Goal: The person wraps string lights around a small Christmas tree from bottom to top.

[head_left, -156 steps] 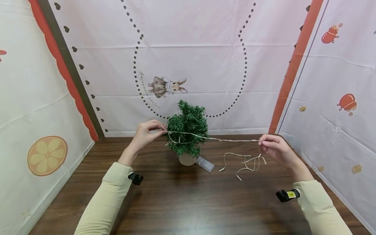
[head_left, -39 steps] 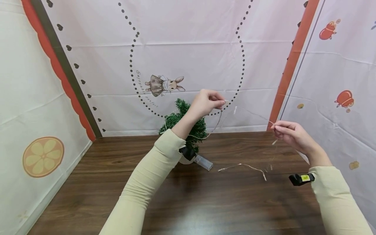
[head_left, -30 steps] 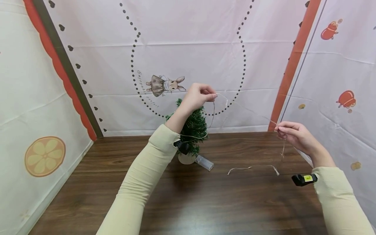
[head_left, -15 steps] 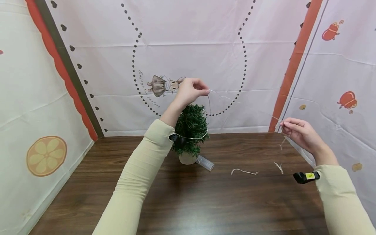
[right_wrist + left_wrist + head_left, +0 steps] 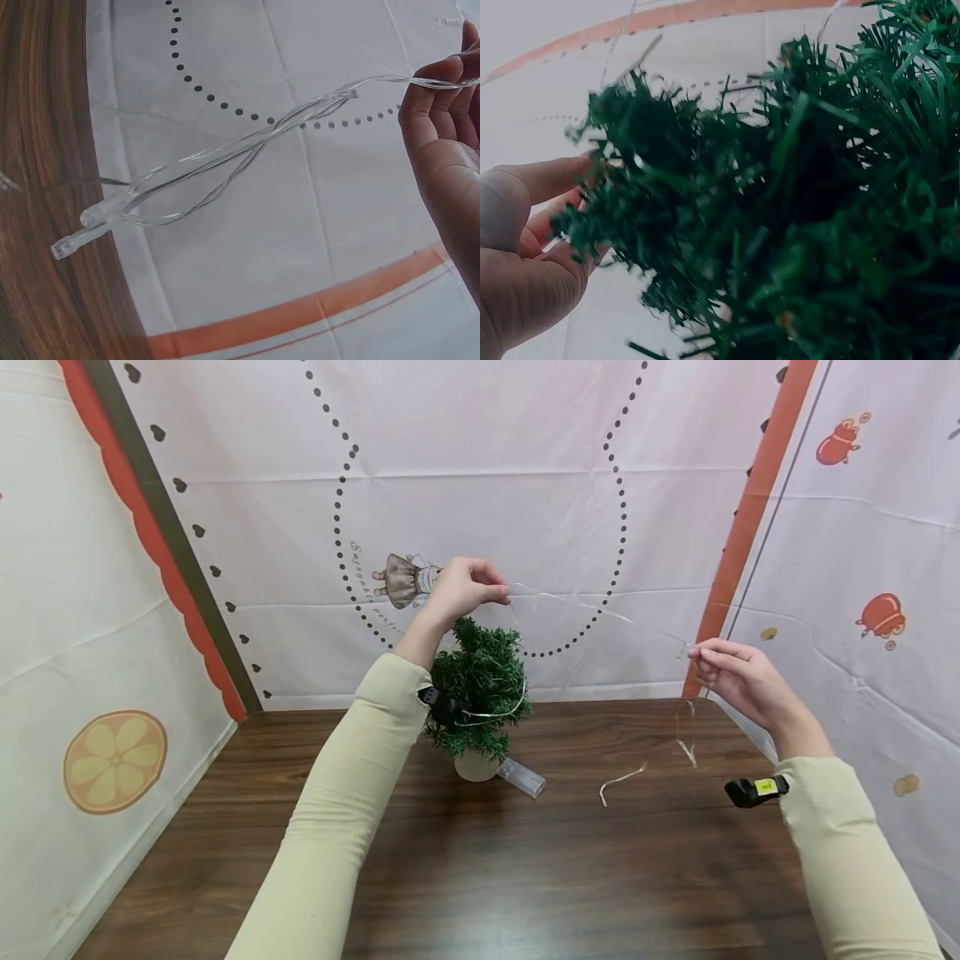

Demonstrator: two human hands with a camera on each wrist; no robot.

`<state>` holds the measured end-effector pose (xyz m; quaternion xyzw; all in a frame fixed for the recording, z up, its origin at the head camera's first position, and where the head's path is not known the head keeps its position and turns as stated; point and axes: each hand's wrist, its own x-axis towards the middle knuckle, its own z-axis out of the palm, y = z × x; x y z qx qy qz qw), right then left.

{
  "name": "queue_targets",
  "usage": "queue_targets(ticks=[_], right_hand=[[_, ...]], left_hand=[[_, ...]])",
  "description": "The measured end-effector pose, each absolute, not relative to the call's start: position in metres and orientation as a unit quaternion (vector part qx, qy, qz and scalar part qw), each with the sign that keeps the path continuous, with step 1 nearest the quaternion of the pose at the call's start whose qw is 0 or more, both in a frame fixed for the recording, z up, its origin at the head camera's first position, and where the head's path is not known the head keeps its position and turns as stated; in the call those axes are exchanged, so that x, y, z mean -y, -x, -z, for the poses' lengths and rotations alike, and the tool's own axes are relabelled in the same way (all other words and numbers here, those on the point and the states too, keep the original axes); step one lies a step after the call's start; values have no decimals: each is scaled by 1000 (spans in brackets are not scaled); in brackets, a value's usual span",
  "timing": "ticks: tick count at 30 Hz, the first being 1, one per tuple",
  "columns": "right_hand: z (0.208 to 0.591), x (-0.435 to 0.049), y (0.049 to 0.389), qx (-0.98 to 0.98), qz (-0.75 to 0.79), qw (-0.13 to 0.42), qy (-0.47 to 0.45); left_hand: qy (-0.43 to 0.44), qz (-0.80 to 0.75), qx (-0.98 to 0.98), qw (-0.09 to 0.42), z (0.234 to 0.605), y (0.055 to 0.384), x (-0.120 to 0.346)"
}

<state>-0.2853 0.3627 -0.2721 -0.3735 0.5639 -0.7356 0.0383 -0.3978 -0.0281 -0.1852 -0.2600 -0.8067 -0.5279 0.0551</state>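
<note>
A small artificial Christmas tree (image 5: 487, 672) stands in a pale pot (image 5: 476, 767) on the table. Clear string lights (image 5: 524, 687) loop across its front. Beside the treetop, my left hand (image 5: 463, 587) pinches the strand between thumb and fingers; in the left wrist view, green branches partly hide that hand (image 5: 525, 262). From there the strand runs to the right, where my right hand (image 5: 738, 685) pinches it in the air. Below the right hand a doubled length with small clear bulbs (image 5: 105, 210) dangles. The far side of the tree is hidden.
A transparent battery box (image 5: 522, 777) lies right of the pot. Part of the light strand (image 5: 621, 783) shows on the brown wooden table (image 5: 525, 877). Printed cloth walls enclose the back and both sides.
My left hand has gone from the tree's left side to the right above it, then back left near the top. The right hand has risen, lifting more strand off the table.
</note>
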Motion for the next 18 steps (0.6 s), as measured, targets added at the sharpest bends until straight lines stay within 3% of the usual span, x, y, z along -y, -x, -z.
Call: queue_targets(ticks=[5,18], right_hand=[[269,-350,290,-592,725,17,352],[248,-321,306,-613,730,25,302]], left_hand=[[255,580,773,26,190,409,37],[211,582,784,32,204,422,58]])
